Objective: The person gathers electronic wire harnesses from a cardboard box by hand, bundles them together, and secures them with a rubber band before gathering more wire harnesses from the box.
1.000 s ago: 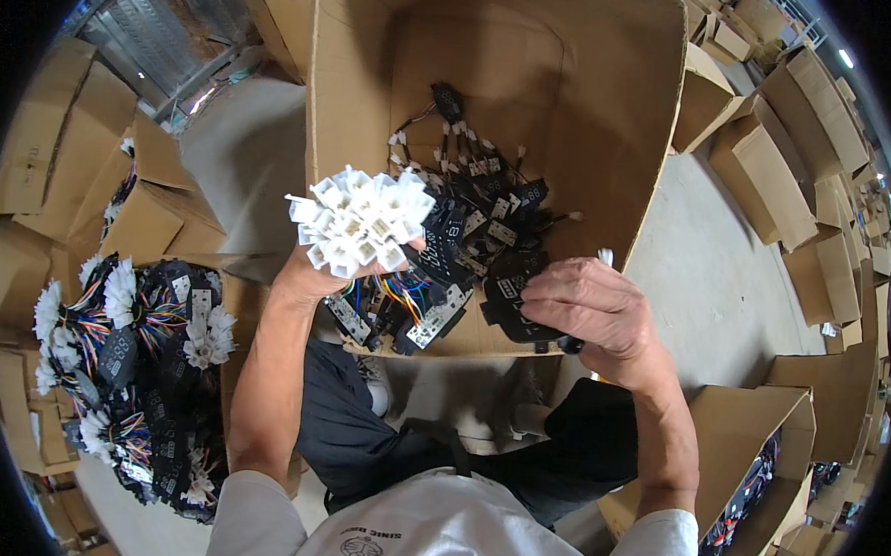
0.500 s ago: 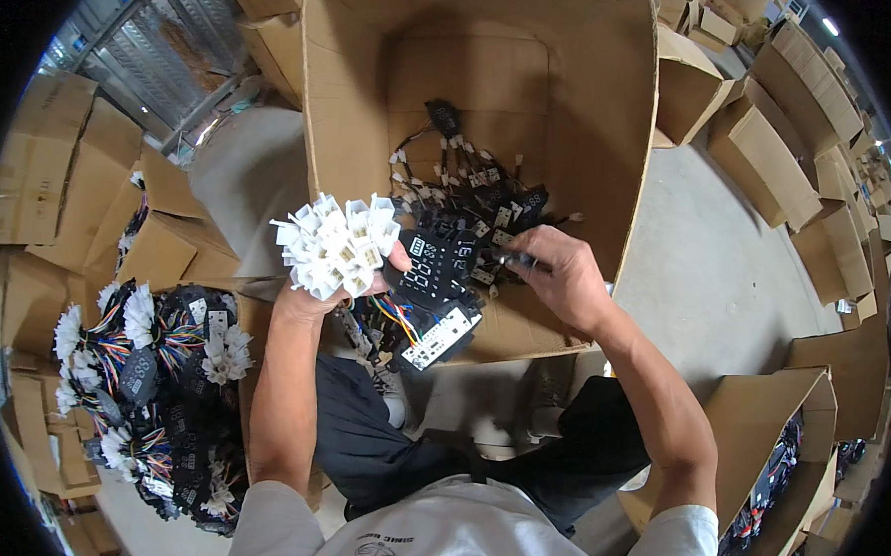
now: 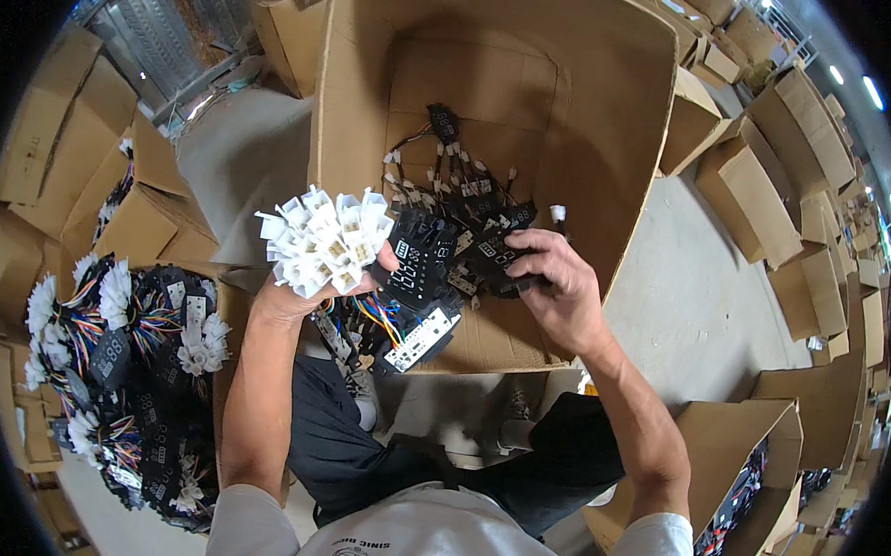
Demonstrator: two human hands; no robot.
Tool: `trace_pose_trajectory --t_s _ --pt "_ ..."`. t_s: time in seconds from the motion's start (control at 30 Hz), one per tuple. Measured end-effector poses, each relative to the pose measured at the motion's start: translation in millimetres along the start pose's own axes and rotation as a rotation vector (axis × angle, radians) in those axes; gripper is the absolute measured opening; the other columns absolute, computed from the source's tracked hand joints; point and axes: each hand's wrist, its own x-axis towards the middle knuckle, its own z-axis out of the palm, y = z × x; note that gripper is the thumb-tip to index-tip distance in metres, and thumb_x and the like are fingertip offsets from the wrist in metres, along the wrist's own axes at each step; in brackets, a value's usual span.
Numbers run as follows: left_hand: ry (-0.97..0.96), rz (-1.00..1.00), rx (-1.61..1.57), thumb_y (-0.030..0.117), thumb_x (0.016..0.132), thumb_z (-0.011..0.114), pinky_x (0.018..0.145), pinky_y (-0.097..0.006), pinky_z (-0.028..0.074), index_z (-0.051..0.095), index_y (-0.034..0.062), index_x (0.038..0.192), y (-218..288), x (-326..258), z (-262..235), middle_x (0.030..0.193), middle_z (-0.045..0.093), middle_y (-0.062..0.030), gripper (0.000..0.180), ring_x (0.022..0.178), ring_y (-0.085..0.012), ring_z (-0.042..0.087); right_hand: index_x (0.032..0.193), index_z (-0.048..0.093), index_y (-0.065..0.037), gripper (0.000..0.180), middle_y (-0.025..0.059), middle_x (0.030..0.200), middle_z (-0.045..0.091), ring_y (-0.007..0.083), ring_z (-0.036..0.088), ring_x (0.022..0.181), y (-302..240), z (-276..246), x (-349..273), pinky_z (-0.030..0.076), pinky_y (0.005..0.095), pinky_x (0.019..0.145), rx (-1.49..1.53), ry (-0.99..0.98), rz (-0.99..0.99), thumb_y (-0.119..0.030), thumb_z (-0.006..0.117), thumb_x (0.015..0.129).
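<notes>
Partly through, I'd judge: the left hand (image 3: pixel 301 292) has its fingers closed round a bunch of white connectors (image 3: pixel 323 238) at the open cardboard box's (image 3: pixel 353 125) near-left rim, the right hand (image 3: pixel 555 283) pinches a black display board (image 3: pixel 501 251) inside it, and many boards remain there

Grey concrete floor (image 3: pixel 684 288), stacked cardboard boxes (image 3: pixel 817 195) right and far, metal shutter (image 3: pixel 148 27) far left, ceiling lights (image 3: pixel 871 93) far right.

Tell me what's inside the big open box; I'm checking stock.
The box holds a heap of black circuit boards with white plugs. The right hand covers some, and boards under the heap are hidden.
</notes>
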Motion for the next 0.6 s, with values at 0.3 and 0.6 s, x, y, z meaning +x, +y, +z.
trace_pose_trajectory --t_s 0.3,0.6 --pt "0.003 0.016 -0.054 -0.001 0.071 0.081 0.088 -0.035 0.05 0.069 0.0026 0.104 1 1 8 0.097 0.071 -0.0081 0.035 0.096 -0.0199 0.065 0.112 0.065 -0.003 0.039 0.0156 0.128 0.059 0.0334 0.06 0.116 -10 15 2 0.052 0.0413 0.096 -0.264 -0.142 0.083 0.0 0.077 0.075" --pt "-0.046 -0.001 -0.097 0.008 0.073 0.084 0.086 -0.035 0.055 0.066 0.0009 0.113 -10 -2 8 0.1 0.07 -0.0087 0.044 0.097 -0.0204 0.067 0.12 0.064 0.0 0.065 0.0168 0.125 0.061 0.0327 0.062 0.107 -53 30 17 0.053 0.0419 0.089 -0.169 0.023 -0.262 -0.021 0.09 0.064"
